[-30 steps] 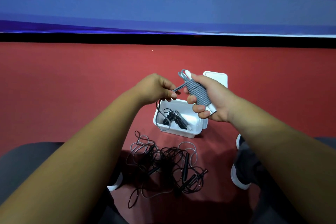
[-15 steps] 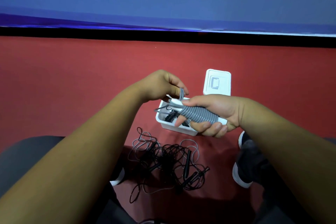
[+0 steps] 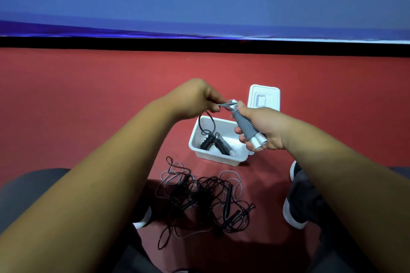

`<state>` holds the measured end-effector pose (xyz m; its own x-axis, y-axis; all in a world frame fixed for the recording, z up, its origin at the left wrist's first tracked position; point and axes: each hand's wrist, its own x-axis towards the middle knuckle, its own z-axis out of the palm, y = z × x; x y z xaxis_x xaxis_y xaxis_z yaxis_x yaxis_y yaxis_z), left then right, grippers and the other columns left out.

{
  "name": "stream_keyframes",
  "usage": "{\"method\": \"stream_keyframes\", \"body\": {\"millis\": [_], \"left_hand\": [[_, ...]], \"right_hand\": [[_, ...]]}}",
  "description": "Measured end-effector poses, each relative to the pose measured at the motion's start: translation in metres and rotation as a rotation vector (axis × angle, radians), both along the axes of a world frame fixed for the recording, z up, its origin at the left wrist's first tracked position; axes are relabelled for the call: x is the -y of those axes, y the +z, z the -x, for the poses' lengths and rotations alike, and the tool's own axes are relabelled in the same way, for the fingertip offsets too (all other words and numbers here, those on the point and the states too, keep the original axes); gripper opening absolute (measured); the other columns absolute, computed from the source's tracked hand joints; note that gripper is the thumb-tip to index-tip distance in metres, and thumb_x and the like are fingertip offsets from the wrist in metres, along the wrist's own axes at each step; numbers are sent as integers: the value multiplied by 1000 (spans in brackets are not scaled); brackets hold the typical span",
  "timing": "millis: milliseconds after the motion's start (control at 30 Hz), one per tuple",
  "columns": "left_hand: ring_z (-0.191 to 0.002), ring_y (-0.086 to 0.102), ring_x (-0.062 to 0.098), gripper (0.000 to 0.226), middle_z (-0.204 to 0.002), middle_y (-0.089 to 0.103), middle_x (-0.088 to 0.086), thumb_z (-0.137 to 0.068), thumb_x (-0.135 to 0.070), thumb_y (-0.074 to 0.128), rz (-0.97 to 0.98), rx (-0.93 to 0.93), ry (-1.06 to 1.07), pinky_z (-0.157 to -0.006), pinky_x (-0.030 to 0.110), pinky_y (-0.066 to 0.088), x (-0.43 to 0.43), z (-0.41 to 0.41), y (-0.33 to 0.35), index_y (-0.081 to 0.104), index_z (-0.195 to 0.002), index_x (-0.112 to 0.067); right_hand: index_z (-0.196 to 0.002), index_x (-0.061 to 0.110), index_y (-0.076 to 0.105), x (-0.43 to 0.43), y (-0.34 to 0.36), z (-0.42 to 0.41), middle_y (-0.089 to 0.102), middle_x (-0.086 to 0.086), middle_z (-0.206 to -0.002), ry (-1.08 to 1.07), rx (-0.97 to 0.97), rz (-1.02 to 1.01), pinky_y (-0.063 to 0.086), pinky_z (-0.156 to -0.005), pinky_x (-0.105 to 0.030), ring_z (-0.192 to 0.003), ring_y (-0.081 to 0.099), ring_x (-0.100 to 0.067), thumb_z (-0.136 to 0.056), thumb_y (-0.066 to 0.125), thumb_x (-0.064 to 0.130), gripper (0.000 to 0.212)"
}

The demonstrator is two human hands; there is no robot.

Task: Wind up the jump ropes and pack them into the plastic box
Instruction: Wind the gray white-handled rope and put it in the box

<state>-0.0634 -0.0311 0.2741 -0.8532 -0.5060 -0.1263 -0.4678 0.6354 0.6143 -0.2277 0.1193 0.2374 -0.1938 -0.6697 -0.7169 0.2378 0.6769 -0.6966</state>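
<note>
On the left, the left hand (image 3: 195,99) hung above the red, matte floor (image 3: 88,106), its fingers (image 3: 214,107) pinching the loose grey cord where it left the top of the grey jump rope (image 3: 246,125). A thin dark loop of cord (image 3: 206,123) drooped under that hand, over the far left corner of the plastic box (image 3: 217,159). The rope was a tight, ribbed coil wound around two smooth white handles. Its long axis ran tilted, the cord end up and away to the left, the round white handle ends down towards the person on the right. The right hand (image 3: 264,126) gripped the coil, fingers curled round it, above the box's right rim. The box was white, glossy and rectangular with rounded corners, standing open on the floor with two wound black ropes (image 3: 213,142) lying in it. Its flat white lid (image 3: 265,97) lay just behind the far right corner. Nearer the person, a loose tangle of thin black ropes (image 3: 206,195) sprawled between two shoes (image 3: 292,217), apart from the box's near wall. Bare floor stretched wide to the left of the box and beyond it.
</note>
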Motion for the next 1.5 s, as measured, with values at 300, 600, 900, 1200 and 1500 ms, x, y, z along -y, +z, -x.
{"method": "stream_keyframes", "body": {"millis": [300,600,900,1200,1500], "left_hand": [[-55,62,7,12,-74,76,2,-85,-24,86,-102,69,136,-62,28,55,-5,3,-27,76,-88,-18],[-74,66,15,18,-89,75,6,-110,-17,51,-774,-309,169,-77,30,54,-7,-3,-29,64,-103,-8],[-78,56,9,25,-98,78,0,-107,-7,54,-512,-137,41,-71,15,47,0,-9,-27,74,-120,-14],[-76,72,2,18,-81,78,-8,-96,-7,73,-345,-12,61,-90,43,60,-6,-9,-30,80,-93,-23],[-64,62,9,25,-78,74,1,-97,0,63,-403,-8,2,-60,26,55,-14,-9,-16,81,-102,-17]], "right_hand": [[-109,28,62,4,4,-9,56,1,-71,-83,81,140,31,-52,-22,-52,44,-13,-86,68,77,54],[-108,25,68,6,6,3,53,1,-69,-128,77,167,29,-53,-22,-51,40,-13,-92,62,72,50],[-106,22,65,4,14,10,51,2,-67,-90,140,167,31,-49,-20,-49,39,-13,-95,59,70,50],[-99,23,64,-6,23,-4,36,1,-68,278,357,130,17,-45,-17,-43,27,-8,-97,53,67,45],[-130,24,72,-13,26,-7,42,-3,-59,702,382,-87,33,-38,-14,-37,38,-9,-97,47,69,61]]}}
